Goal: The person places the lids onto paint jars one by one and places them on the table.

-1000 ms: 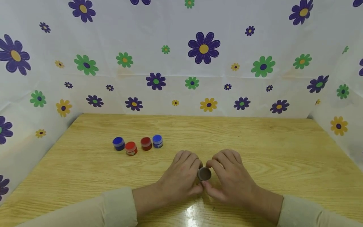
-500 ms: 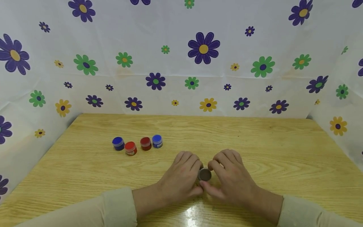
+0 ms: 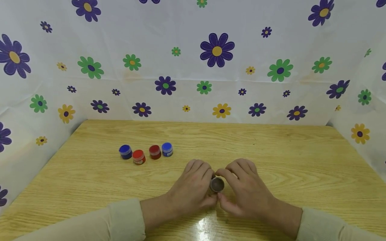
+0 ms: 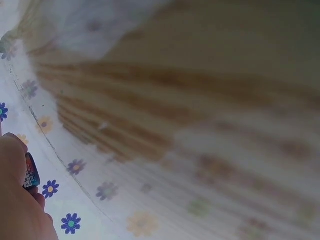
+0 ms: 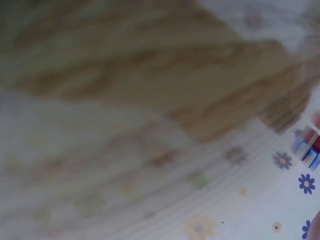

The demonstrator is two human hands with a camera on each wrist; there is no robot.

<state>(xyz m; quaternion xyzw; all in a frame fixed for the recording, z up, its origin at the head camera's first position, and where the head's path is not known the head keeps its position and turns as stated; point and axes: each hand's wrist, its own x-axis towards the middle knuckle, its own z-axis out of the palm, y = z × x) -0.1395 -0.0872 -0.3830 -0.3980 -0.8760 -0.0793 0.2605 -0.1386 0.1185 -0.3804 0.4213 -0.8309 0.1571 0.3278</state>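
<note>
Near the front middle of the table, a small paint jar (image 3: 217, 184) with a dark brownish top stands between my two hands. My left hand (image 3: 194, 184) grips its left side; most of the jar's body is hidden. In the left wrist view, a strip of the labelled jar (image 4: 32, 171) shows beside the left hand (image 4: 20, 195). My right hand (image 3: 247, 187) curls its index finger and thumb round the jar's right side, one behind and one in front. Only a sliver of the right hand (image 5: 315, 231) enters the right wrist view.
Several lidded paint jars stand in a loose row at left: dark blue (image 3: 125, 152), bright red (image 3: 139, 157), dark red (image 3: 155, 152) and lighter blue (image 3: 167, 149). A flower-printed cloth (image 3: 187, 67) encloses the back and sides of the wooden table (image 3: 286, 144).
My right index finger and thumb have shifted round the rim of the jar, first inward, then back out. My left hand and the row of jars stay in place.
</note>
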